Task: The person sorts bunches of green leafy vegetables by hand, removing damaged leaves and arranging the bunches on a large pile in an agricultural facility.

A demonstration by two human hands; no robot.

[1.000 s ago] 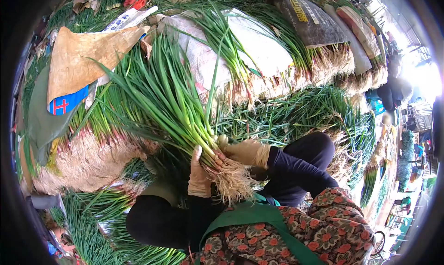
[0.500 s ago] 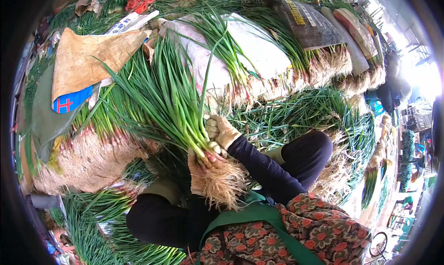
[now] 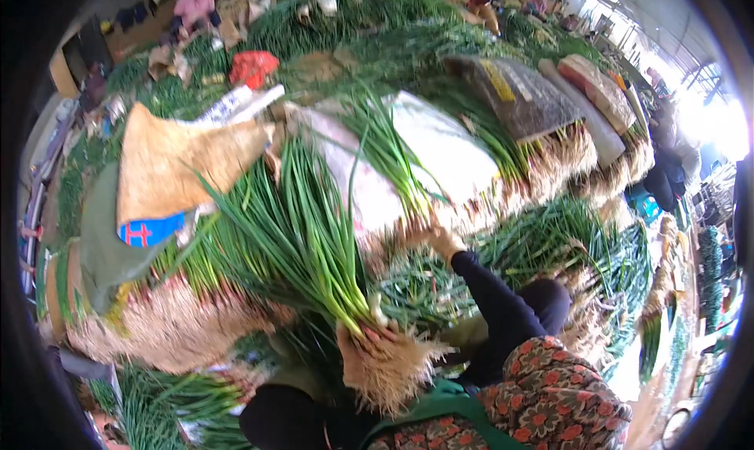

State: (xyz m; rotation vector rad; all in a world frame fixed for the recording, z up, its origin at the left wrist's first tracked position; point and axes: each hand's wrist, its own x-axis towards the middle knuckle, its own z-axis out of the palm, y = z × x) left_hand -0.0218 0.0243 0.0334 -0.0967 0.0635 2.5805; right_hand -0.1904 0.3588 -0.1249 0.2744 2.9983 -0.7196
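My left hand (image 3: 350,359), in a pale glove, is closed round the root end of a thick bunch of green onions (image 3: 318,250). Their long leaves fan up and away to the left, and the shaggy pale roots (image 3: 397,371) hang over my lap. My right hand (image 3: 444,241), gloved too, is stretched forward to the root end of a smaller bunch of green onions (image 3: 404,175) lying on white sacks. Its fingers are blurred among the roots, so I cannot tell whether they grip.
Rows of green onions under a brown sack (image 3: 181,163), a white sack (image 3: 444,144) and a dark sack (image 3: 518,96) curve around me. Loose greens (image 3: 542,242) lie before my knee. A red bag (image 3: 253,69) lies further back, and a person in pink (image 3: 195,9) sits at the far left.
My right hand has left the bunch in my left hand and reached forward to the smaller bunch on the sacks. The view has tilted up, showing more of the background.
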